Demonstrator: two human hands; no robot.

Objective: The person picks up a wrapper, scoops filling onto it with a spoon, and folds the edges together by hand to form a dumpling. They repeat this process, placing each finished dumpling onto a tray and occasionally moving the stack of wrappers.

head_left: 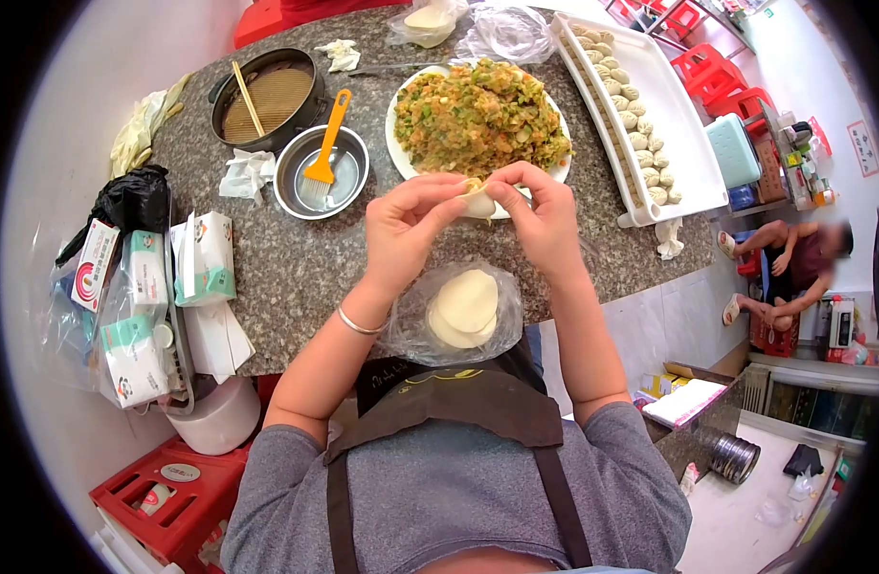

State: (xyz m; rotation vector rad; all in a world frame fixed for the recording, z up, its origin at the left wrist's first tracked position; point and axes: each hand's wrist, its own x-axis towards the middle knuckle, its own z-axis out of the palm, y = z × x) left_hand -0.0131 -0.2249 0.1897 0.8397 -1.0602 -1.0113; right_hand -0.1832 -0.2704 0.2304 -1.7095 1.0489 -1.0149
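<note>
A small dumpling wrapper (478,203) with a bit of filling at its top is pinched between my left hand (408,222) and my right hand (540,215). Both hands have closed fingertips on its edges, just over the near rim of a white plate (397,153) heaped with chopped vegetable filling (482,115). Below my hands, round flat wrappers (464,304) lie stacked on a clear plastic bag (411,320). At the right, a long white tray (683,143) holds rows of pleated dumplings (640,141).
Left of the plate are a metal bowl (351,196) with an orange brush (330,143) and a dark round pan (305,110) with chopsticks. Tissue packs (205,256) crowd the table's left edge. A seated person (808,263) is at the far right.
</note>
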